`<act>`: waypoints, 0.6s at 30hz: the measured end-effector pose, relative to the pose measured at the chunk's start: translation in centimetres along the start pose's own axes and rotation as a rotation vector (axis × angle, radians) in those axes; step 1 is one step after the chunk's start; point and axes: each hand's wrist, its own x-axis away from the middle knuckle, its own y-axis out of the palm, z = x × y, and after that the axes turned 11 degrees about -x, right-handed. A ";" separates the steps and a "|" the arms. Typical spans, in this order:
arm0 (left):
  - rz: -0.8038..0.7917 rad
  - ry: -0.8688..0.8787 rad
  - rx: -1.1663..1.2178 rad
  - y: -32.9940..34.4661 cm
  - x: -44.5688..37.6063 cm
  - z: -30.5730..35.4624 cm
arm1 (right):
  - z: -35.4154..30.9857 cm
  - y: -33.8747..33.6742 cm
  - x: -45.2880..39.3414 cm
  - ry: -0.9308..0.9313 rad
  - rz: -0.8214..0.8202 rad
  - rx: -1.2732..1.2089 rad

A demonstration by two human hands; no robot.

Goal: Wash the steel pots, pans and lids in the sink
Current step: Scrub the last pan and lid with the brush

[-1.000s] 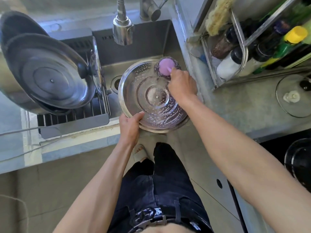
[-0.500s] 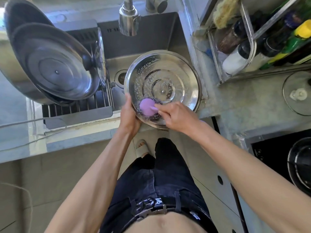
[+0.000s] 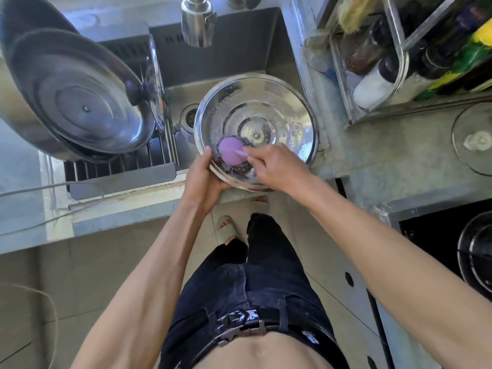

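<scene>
A round steel lid (image 3: 269, 110), soapy and turned inside up, is tilted over the front of the sink (image 3: 234, 62). My left hand (image 3: 205, 179) grips its near rim from below. My right hand (image 3: 277, 166) pinches a scrubber with a purple top (image 3: 231, 151) and dark wire wool under it, pressed on the lid's near inner edge. The drain (image 3: 189, 118) shows left of the lid. The faucet head (image 3: 198, 22) hangs above the basin with no water visible.
On the drying rack (image 3: 119, 166) at the left lean a big steel pot with a lid (image 3: 80, 102) and a thinner lid upright. A wire caddy of bottles (image 3: 394, 65) stands at the right. A glass lid (image 3: 476, 139) lies on the counter, a cooktop (image 3: 439, 235) lower right.
My right hand has carried the scrubber from the lid's far rim round to its near inner edge, next to my left hand. The lid sits a little further right and more tilted.
</scene>
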 end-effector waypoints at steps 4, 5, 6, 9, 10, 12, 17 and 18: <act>-0.044 0.051 -0.046 -0.2 0.0 0.9 | 1.8 -1.5 2.7 0.063 0.003 0.083; -0.040 0.066 -0.066 -0.1 0.0 1.2 | 2.0 -1.7 3.1 0.069 0.010 0.114; -0.034 0.075 -0.087 0.1 -0.1 1.5 | 1.9 -1.7 3.3 0.057 0.006 0.139; -0.034 0.069 -0.117 0.5 0.4 1.7 | 0.3 -0.3 2.3 -0.045 0.005 0.113; -0.046 0.067 -0.118 0.4 0.7 1.7 | -0.2 -0.1 1.3 -0.062 0.035 0.102; -0.072 0.073 -0.121 0.2 1.0 1.5 | -0.9 -0.2 -1.3 -0.066 0.115 0.108; 0.040 0.082 -0.137 0.0 1.2 1.0 | -1.5 -1.5 -6.6 -0.018 0.217 0.229; 0.063 0.075 -0.136 -0.1 1.3 1.1 | -1.2 -2.0 -7.0 0.009 0.242 0.257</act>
